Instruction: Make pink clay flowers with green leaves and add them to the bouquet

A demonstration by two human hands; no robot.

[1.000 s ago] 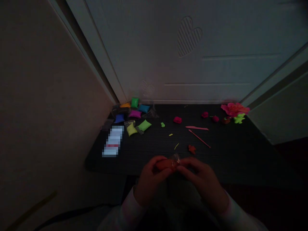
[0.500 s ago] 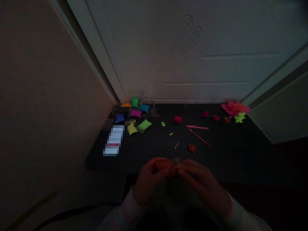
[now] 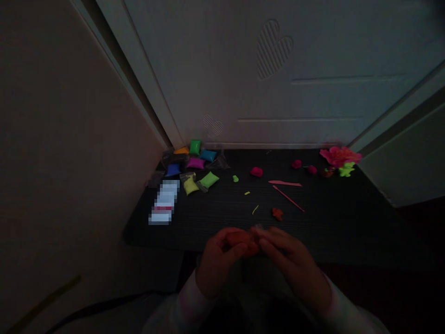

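Between my hands, at the table's near edge, is a small packet of orange-red clay [image 3: 239, 238] in a clear bag. My left hand [image 3: 219, 260] is closed around the packet's body, thumb on top. My right hand [image 3: 295, 262] pinches the clear top end of the bag between thumb and fingers. Just beyond lie a reddish-brown clay piece [image 3: 277, 214], a thin yellow-green strip [image 3: 255, 209] and a short yellow bit [image 3: 247, 193]. A pink stick tool [image 3: 288, 198] and a pink clay knife [image 3: 285, 183] rest farther back.
Several clay packets [image 3: 195, 163] are heaped at the back left of the dark table [image 3: 208, 218], near a blurred-out phone-like object [image 3: 164, 202]. Red clay lumps [image 3: 256, 172], a pink flower [image 3: 340, 157] and a yellow-green figure [image 3: 346, 170] lie toward the back right. A white door [image 3: 222, 83] stands behind.
My right fingers have shifted slightly at the bag's top end, and more of the orange-red packet shows. My left hand keeps its hold. The things on the table have not moved.
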